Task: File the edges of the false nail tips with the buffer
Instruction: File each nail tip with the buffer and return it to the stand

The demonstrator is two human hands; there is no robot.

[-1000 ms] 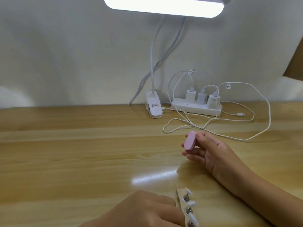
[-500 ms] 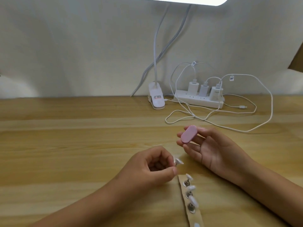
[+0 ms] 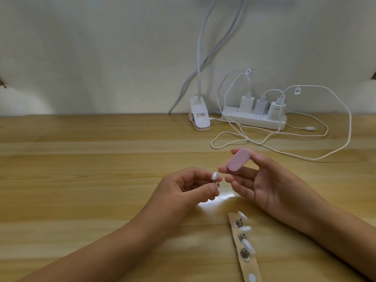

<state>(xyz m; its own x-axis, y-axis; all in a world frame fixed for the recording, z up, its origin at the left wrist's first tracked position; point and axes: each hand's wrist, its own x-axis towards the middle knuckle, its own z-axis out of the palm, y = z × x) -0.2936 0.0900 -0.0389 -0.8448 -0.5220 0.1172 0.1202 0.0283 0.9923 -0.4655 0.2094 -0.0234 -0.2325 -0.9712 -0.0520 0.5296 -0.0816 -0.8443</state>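
Hands first, since that's what I'm watching on the feed. Left hand [image 3: 183, 190] has its fingers curled, with thumb and forefinger pinching the little metal peg under a small white false nail tip [image 3: 275, 176]. That tip pokes up out of the pinch toward the other hand. Right hand [image 3: 270, 186] is turned palm-up with the lower fingers loosely stretched out. It pinches a pink oval buffer [image 3: 238, 159] between thumb and index finger, flat pink face toward the camera.

Buffer and nail tip are just beside each other but not touching, and I can see a sliver of tabletop between them. The buffer sits a bit higher and to the right of the tip. Both hands are over the middle of the light wooden table [image 3: 81, 180], with a bright glare patch on the wood right under them.

Other stuff: a tan strip [image 3: 242, 265] lies between the two forearms, closer to the right one, running down to the bottom edge of the view. It carries more white nail tips. Three of them [image 3: 245, 228] stand on shiny metal pegs. A fourth [image 3: 252, 277] is right at the bottom, and I can't tell how it's mounted.

Back by the pale wall there's a white power strip [image 3: 254, 122] with three white chargers [image 3: 260, 106] plugged in. White cables [image 3: 349, 129] loop loose over the table behind the right hand. A white lamp clip [image 3: 200, 119] sits just left of the power strip, its neck going up out of view.
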